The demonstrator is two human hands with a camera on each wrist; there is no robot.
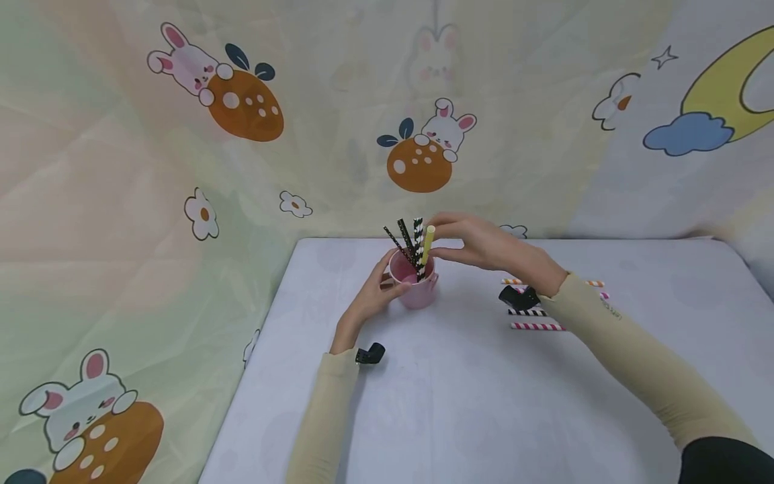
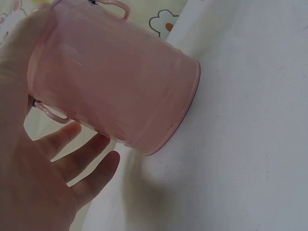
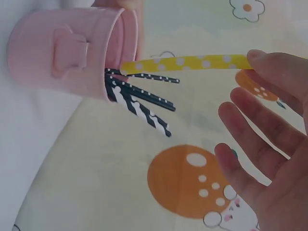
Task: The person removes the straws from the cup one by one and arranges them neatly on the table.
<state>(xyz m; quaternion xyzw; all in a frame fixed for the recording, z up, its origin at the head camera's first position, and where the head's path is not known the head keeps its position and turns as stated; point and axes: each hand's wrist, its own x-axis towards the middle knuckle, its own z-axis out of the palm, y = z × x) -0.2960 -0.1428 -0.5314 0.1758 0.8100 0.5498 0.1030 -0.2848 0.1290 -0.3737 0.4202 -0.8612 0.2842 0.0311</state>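
A small pink bucket (image 1: 417, 297) with little side handles stands on the table. My left hand (image 1: 370, 299) grips it by the rim, thumb on the near side; in the left wrist view several fingers (image 2: 91, 185) extend loosely beside the bucket wall. Between thumb and fingertip, my right hand (image 3: 274, 144) pinches the upper end of a yellow straw with white dots (image 3: 192, 62). That straw's lower end is at the bucket's mouth. Leaning inside the bucket are a black-and-white striped straw (image 3: 142, 113) and black straws with white dots (image 3: 149, 95).
Several striped straws lie on the white table to the right, among them a red-and-white one (image 1: 535, 327) and a black-and-white one (image 1: 526, 312), partly hidden under my right forearm. Behind the table hangs a cloth (image 1: 338, 134) printed with rabbits and flowers.
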